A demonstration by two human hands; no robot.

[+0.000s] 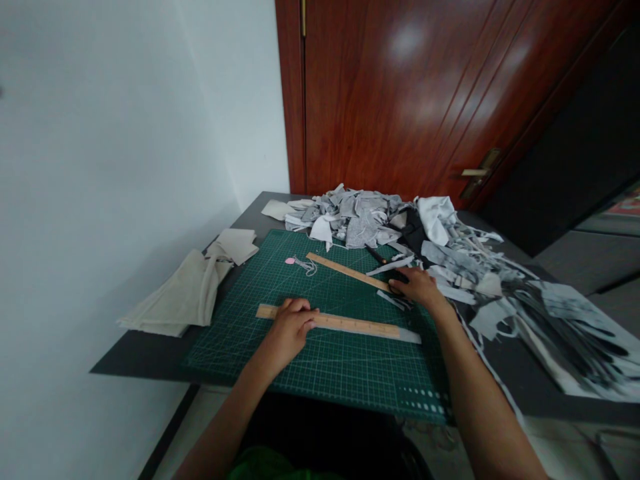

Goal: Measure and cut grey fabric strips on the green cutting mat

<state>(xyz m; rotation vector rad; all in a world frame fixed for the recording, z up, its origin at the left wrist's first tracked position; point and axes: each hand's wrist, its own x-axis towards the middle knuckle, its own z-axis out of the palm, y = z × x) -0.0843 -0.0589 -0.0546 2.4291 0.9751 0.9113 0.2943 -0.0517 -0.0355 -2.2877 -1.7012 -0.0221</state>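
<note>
One near ruler [357, 325], wooden, lies across the green cutting mat [345, 373], left hand [293, 327] on top, a bit left of its middle. Fingers bent over the wood, pressing; can't tell from here if they pinch it. Pale cloth strip [411, 337] pokes out past the ruler's right end. Right hand [417, 287] is farther out, fingers curled, by the right end of the far ruler [345, 270], also wooden, lying at a slant on the mat. Dark tool, looks like scissors [377, 255], runs up to that hand; can't tell whether the hand grips it or the ruler. Small scraps [390, 300] just beside the fingers. Pink disc [290, 261] with loose thread [310, 268] near the far ruler's left end. Big heap of grey and white scraps [363, 223] along the far side of the dark table [143, 357], more strips [575, 340] down the right. Folded cream cloth [185, 297] on the left, overhanging the edge by the white wall [125, 167]. Brown door [390, 100] behind
</note>
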